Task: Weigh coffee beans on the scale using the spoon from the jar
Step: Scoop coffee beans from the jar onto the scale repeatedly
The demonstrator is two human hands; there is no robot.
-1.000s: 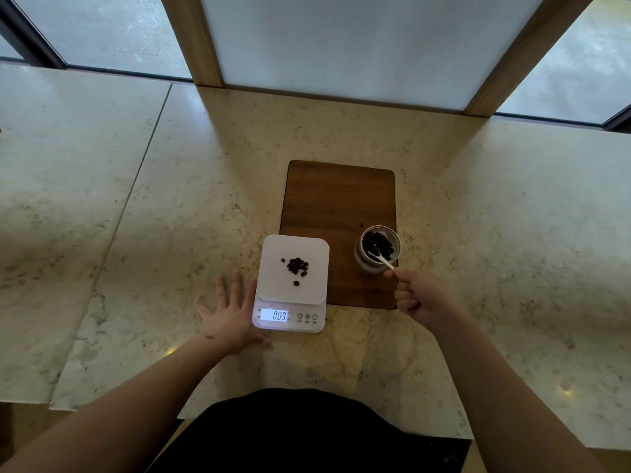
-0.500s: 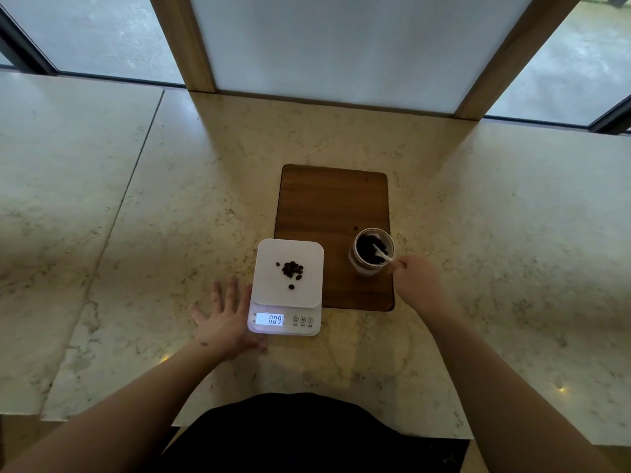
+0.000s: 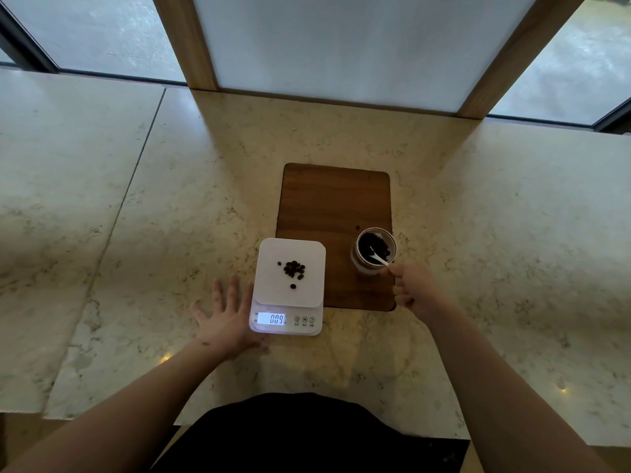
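Observation:
A white digital scale (image 3: 289,288) stands on the marble counter, its lit display reading 009. A small heap of dark coffee beans (image 3: 293,269) lies on its platform. To the right, a glass jar (image 3: 375,250) of beans stands on a wooden board (image 3: 334,206). My right hand (image 3: 411,290) pinches the handle of a white spoon (image 3: 378,257) whose bowl is down among the beans in the jar. My left hand (image 3: 228,317) rests flat on the counter with fingers spread, touching the scale's left side.
One stray bean (image 3: 357,228) lies on the board beside the jar. A white panel with wooden posts (image 3: 186,42) rises at the counter's back. The marble counter (image 3: 136,213) stretches wide to both sides; its front edge is near my body.
My right hand has shifted slightly back from the jar, with the spoon still in the beans. The left hand and the scale have stayed put; the view shifted a little.

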